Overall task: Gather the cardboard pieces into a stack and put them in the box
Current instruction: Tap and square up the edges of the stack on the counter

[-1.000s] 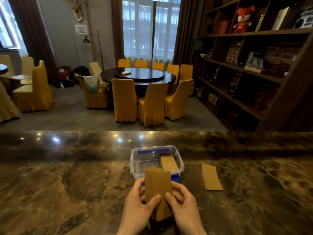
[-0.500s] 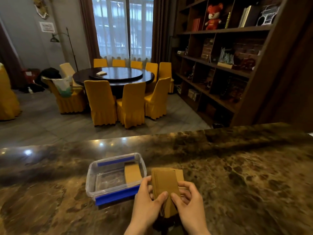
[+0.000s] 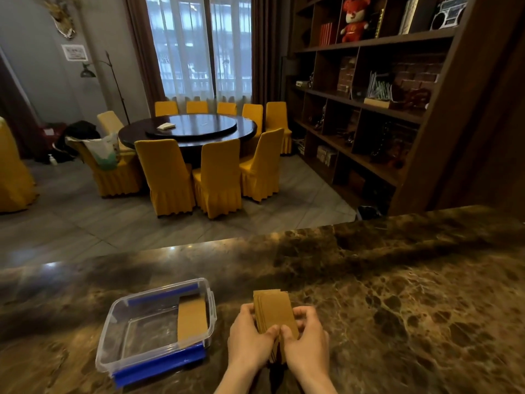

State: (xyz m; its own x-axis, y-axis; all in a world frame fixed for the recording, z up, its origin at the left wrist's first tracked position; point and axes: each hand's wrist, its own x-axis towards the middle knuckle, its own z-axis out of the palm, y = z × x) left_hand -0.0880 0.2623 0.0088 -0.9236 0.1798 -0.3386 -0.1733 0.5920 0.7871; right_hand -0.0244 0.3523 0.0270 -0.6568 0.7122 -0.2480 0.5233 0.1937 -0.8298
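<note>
Stretching wide and bare to the right, the marble counter (image 3: 397,294) carries a clear box (image 3: 159,348) left of the hands, one cardboard piece (image 3: 192,318) inside. Left hand (image 3: 250,341) and right hand (image 3: 306,341) grasp the cardboard stack (image 3: 274,309) upright, just beside the box.

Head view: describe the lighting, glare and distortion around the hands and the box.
Head view: dim warm light; daylight from the window behind. Glare streaks on the polished counter at its far left edge. Wide-angle bending curves the counter edge and tilts the shelves. Both hands, left and right, the cardboard stack and the clear box look fairly sharp.
</note>
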